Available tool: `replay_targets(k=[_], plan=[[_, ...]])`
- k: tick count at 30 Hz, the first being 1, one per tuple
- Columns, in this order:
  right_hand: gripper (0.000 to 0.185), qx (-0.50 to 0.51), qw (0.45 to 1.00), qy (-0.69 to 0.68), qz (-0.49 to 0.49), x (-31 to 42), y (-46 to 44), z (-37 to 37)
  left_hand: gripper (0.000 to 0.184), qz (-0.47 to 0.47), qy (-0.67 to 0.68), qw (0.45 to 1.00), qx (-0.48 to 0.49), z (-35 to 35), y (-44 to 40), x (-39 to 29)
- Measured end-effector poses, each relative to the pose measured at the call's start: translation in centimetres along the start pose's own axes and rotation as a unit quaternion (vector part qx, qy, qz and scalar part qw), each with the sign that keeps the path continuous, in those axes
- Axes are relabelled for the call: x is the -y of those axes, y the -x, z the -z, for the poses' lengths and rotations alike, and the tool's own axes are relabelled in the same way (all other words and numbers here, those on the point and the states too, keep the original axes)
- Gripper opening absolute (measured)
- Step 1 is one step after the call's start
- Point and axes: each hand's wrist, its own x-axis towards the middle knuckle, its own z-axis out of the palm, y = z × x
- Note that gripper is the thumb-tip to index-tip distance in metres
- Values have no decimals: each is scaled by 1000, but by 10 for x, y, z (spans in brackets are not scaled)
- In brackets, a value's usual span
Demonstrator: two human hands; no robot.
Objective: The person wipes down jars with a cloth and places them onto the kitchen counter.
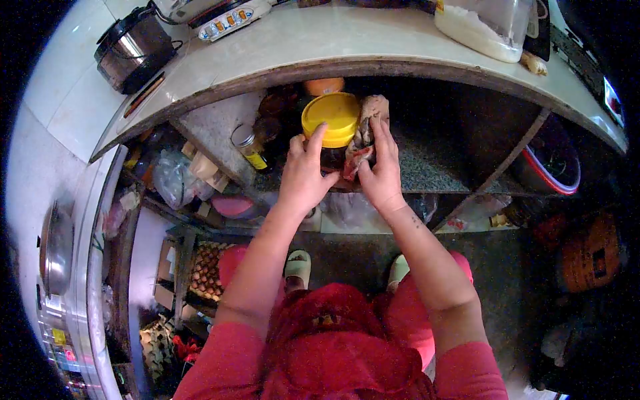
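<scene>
A dark jar with a wide yellow lid (331,115) stands upright on the shelf under the counter. My left hand (305,172) is closed against the jar's left side, with one finger up on the lid's rim and the thumb low at its front. Pressed beside the jar on the right is a crumpled plastic packet (361,152), brownish with some red. Fingers of my right hand (380,167) lie along that packet and grip it; its contents cannot be made out. To the left, a small bottle with a silver cap (244,137) and yellow label leans slightly.
Above the shelf runs the counter edge (347,63), holding a cooker (135,50) and a container of white powder (481,30). An upright divider (510,157) separates off a red-rimmed basin (557,163). Plastic bags (175,179) fill the left compartment; egg trays (208,270) sit lower left.
</scene>
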Motion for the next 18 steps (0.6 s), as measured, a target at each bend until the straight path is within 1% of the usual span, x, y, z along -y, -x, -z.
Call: replay_targets(k=[1, 4, 6, 13, 16, 18], plan=[[74, 1, 1000, 22, 4, 1, -1, -1, 95, -3, -3, 1000, 7, 2, -1, 1], [75, -9, 1000, 22, 2, -3, -1, -5, 90, -10, -6, 1000, 27, 9, -5, 5], [75, 0, 1000, 19, -10, -5, 0, -5, 88, -10, -2, 999, 41, 14, -9, 6], [75, 18, 999, 18, -22, -8, 3, -5, 81, -2, -23, 999, 30, 14, -12, 2], [77, 29, 998, 14, -46, -7, 6, -8, 80, -10, -34, 999, 18, 11, -13, 5], [80, 13, 998, -40, -43, -14, 9, -14, 82, -9, -41, 999, 11, 7, -13, 6]])
